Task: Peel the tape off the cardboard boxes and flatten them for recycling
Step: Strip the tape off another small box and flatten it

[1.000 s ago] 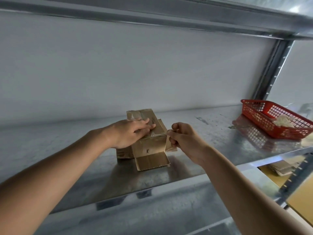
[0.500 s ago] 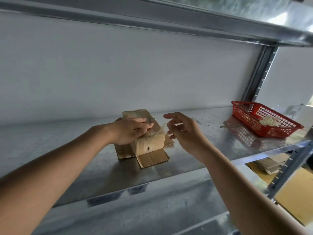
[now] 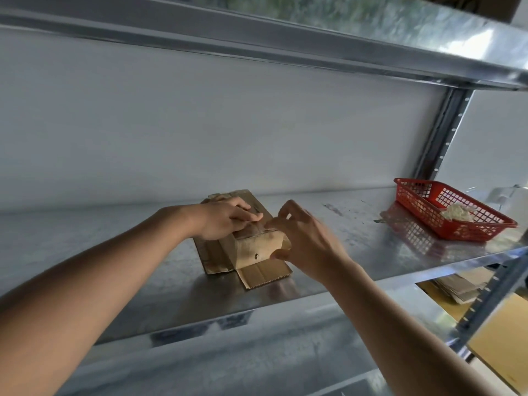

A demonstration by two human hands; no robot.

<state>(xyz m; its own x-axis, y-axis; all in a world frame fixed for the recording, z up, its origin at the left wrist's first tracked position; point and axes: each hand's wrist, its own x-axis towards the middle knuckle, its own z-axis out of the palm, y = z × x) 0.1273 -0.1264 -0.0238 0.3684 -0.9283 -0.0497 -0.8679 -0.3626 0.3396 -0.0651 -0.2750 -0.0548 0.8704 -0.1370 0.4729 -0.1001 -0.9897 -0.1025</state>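
Peeling clear tape (image 3: 257, 228) off small brown cardboard box (image 3: 258, 248) on metal shelf (image 3: 357, 252): left hand (image 3: 225, 221) pressing flat, right hand (image 3: 303, 238) pinching tape. Next: steady pull.

We reached both bare forearms forward and up. Our left hand (image 3: 225, 221) lay palm down, fingers extended to the right. Our right hand (image 3: 303, 238) faced it, fingers curled, thumb low, fingertips (image 3: 281, 214) nearly meeting the left's.
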